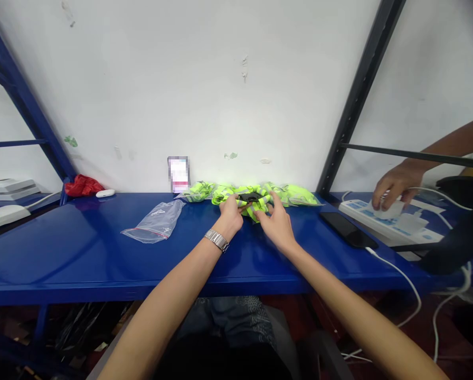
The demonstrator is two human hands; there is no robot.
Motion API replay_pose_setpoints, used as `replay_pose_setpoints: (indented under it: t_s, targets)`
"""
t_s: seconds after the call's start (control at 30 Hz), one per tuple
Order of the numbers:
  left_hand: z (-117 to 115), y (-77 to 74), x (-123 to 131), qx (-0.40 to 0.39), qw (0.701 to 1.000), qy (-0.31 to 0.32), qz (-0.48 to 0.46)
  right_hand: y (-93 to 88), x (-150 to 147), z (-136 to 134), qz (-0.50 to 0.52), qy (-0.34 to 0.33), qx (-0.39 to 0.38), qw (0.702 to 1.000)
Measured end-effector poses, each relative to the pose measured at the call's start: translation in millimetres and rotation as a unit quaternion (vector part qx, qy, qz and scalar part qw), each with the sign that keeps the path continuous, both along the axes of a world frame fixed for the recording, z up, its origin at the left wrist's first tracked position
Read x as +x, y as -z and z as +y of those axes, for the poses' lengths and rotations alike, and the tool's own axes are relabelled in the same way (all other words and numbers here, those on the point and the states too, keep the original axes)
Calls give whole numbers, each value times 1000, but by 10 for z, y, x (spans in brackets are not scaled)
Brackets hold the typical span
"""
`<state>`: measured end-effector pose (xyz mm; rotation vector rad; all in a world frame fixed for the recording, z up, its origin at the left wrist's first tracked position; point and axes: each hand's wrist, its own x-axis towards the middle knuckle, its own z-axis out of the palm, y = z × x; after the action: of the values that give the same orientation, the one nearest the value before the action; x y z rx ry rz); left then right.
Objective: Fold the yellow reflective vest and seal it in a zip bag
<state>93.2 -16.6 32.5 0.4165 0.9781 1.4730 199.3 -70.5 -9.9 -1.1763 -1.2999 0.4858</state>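
Both my hands meet at a neon-yellow strap with grey reflective stripes and a black buckle (251,199), at the back middle of the blue shelf (82,253). My left hand (231,214), with a metal watch on its wrist, grips the strap's left side. On the strap's right side, my right hand (275,221) pinches it. More neon-yellow straps (295,194) lie in clear bags along the wall behind. An empty clear zip bag with a red seal (154,223) lies to the left of my hands.
A black phone (347,229) with a white cable lies on the right. Another person's hand (395,189) rests on a white power strip (382,221) further right. A red cloth (83,186) and a small white object (105,193) sit at the back left. Dark uprights frame the shelf.
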Motion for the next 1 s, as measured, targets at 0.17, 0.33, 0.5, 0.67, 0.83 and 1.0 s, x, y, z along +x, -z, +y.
replay_pose_setpoints:
  t_s: [0.17, 0.33, 0.5, 0.67, 0.83, 1.0]
  targets:
    - [14, -46, -43, -6, 1000, -29, 8, -71, -148, -201, 93, -129, -87, 984]
    - [-15, -37, -84, -8, 999, -35, 19, -192, -302, 5, 248, -230, -264, 903]
    - [-27, -33, -153, 10, 999, -1, 32, -133, -330, 199, 285, -173, -247, 910]
    - [-100, 55, -231, 15, 995, 53, 83, -93, -367, 285, 386, -143, -232, 881]
    - [-126, 237, -222, 21, 980, 93, 172, -109, -416, 461, 417, -80, -137, 895]
    - [-112, 439, -242, 71, 938, 91, 326, -17, -388, 604, 270, 61, -109, 955]
